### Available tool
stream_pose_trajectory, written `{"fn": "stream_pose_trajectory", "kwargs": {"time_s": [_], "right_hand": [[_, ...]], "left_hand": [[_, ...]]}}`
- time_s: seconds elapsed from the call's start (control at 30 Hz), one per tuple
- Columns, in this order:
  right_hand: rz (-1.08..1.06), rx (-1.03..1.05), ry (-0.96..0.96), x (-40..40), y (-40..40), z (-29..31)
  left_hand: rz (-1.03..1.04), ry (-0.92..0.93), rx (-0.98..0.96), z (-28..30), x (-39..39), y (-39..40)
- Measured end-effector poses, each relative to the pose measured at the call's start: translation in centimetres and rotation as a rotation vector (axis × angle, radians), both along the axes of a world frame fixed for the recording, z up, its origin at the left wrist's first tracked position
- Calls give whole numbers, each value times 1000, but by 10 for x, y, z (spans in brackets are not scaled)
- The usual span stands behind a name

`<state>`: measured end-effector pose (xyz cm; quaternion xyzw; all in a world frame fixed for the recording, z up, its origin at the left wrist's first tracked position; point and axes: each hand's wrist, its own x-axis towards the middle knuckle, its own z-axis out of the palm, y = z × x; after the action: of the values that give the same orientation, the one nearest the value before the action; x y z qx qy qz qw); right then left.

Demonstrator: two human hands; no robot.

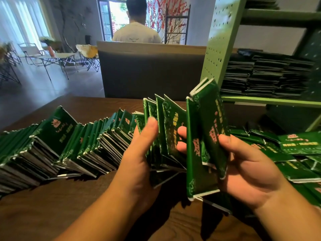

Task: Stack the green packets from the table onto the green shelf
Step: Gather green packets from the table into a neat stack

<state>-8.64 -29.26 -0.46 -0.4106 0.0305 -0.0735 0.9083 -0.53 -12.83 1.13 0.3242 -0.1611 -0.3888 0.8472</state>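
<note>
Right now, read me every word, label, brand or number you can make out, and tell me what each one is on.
None reads clearly.
Glossy green foil packets held in both hands: yellow lettering and a pink emblem, too blurred to read.
Leaning row of green packets on the brown wooden table: same print, unreadable.
Seated person's white T-shirt: small dark lettering, too small to read.

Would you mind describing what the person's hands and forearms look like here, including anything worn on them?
Both are bare. The left hand and the right hand carry no gloves, and no rings, watch or bracelet show. The forearms are uncovered right to the bottom edge of the picture, with no sleeve in view. The fingernails that show are short and plain.
</note>
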Motion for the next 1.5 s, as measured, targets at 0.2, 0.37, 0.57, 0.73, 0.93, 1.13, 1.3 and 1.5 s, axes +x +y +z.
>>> {"fn": "stream_pose_trajectory", "kwargs": {"time_s": [0.2, 0.37, 0.57, 0.73, 0.93, 1.13, 1.3, 1.5], "right_hand": [[-141, 35, 49, 5, -1, 2], [-271, 84, 58, 11, 0, 1], [-505, -63, 202, 15, 3, -6], [-446, -185, 217, 12, 10, -2], [-520, -224, 167, 13, 5, -1], [-542, -125, 160, 13, 5, 1], [-645, -70, 182, 14, 7, 4], [-600, -175, 163, 8, 19, 8]], "left_hand": [[162, -37, 179, -10, 13, -3], [169, -137, 235, -16, 13, -5], [167, -273, 215, -20, 12, -9], [228, -288, 251, -25, 14, -13], [353, -336, 253, -25, 16, -12], [490, -517, 310, -27, 17, -10], [539, -561, 318, -29, 18, -11], [546, -659, 311, -30, 14, -12]]}}
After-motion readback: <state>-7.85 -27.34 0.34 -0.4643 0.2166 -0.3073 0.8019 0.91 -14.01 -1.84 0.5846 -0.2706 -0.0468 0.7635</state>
